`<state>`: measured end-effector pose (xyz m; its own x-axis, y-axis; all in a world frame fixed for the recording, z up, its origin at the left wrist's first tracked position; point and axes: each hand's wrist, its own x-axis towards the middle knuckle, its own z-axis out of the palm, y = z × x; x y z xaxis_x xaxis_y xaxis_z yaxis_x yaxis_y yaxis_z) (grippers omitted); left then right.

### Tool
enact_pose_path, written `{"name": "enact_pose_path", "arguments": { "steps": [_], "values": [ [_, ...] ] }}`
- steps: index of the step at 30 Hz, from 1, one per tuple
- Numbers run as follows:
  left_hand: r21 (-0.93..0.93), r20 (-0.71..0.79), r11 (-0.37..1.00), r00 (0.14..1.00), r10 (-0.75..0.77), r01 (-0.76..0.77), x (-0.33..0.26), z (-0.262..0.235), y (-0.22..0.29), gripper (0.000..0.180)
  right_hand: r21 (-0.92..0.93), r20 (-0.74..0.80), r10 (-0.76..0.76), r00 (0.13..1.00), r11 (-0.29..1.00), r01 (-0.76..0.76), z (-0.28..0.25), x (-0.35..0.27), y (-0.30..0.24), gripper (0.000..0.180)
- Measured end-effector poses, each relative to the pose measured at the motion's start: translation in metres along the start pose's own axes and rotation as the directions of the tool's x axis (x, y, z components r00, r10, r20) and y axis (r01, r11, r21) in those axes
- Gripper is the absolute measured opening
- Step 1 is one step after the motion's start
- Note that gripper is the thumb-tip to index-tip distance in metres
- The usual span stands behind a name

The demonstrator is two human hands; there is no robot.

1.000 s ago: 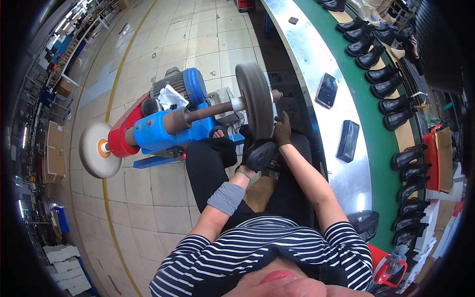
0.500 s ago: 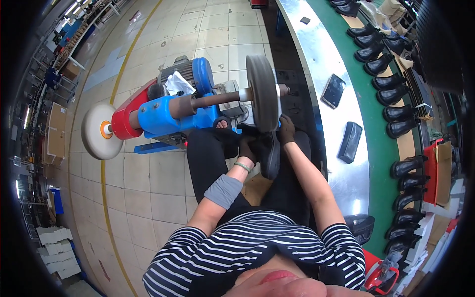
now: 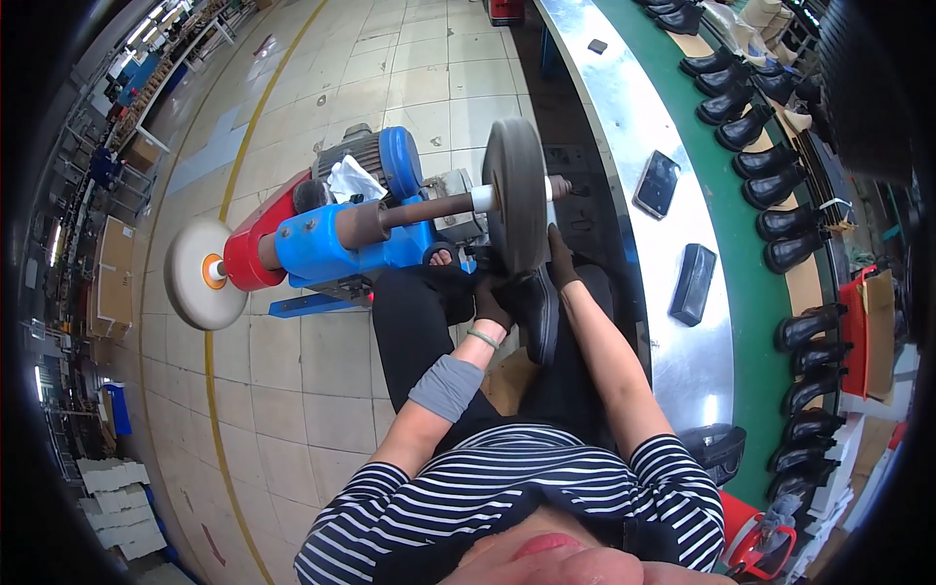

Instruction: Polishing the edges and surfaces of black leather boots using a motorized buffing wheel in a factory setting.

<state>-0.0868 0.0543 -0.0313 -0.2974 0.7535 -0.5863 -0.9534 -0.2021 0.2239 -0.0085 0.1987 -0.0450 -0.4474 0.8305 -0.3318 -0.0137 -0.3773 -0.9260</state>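
A black shoe [image 3: 539, 327] is held between my hands under the dark buffing wheel [image 3: 517, 200], its toe toward me. My left hand [image 3: 493, 303], in a brown glove, is closed on the shoe's left side. On the other side my right hand [image 3: 561, 260], gloved alike, grips the shoe close to the wheel's right face. The wheel hides the upper part of the shoe, so whether the two touch cannot be seen. Some of the fingers on both hands are also covered.
The blue and red buffing machine [image 3: 327, 234] carries a pale wheel [image 3: 203, 273] at its left end. Along my right runs a metal table [image 3: 634, 117] with a phone [image 3: 658, 183] and a black block [image 3: 693, 283]. Beyond, black boots [image 3: 765, 178] line a green surface [image 3: 726, 214].
The view has shifted slightly, so the machine sits a little lower in the picture. Both hands stay on the shoe below the wheel, with the right hand now more upright beside it.
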Motion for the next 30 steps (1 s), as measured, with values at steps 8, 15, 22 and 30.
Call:
{"name": "enact_pose_path", "arguments": {
  "steps": [8, 15, 22, 30],
  "values": [
    [-0.06, -0.044, 0.997, 0.998, -0.047, 0.045, -0.025, 0.034, -0.027, 0.023, 0.141, 0.142, -0.18, 0.973, 0.977, 0.16, -0.057, 0.048, 0.059, 0.059],
    [-0.032, -0.116, 0.989, 0.983, -0.146, 0.143, -0.03, 0.02, -0.023, 0.026, 0.234, 0.211, -0.093, 0.973, 0.971, 0.042, -0.037, -0.005, 0.014, 0.05],
    [0.135, -0.013, 0.983, 0.992, -0.123, 0.124, -0.002, 0.023, -0.026, 0.024, 0.399, 0.215, -0.057, 0.975, 0.916, -0.034, -0.046, -0.05, -0.035, 0.063],
    [0.078, -0.023, 0.995, 0.998, -0.062, 0.063, -0.027, 0.02, -0.058, 0.023, -0.138, 0.118, -0.317, 0.941, 0.933, 0.332, -0.062, -0.118, -0.079, 0.083]
  ]
}}
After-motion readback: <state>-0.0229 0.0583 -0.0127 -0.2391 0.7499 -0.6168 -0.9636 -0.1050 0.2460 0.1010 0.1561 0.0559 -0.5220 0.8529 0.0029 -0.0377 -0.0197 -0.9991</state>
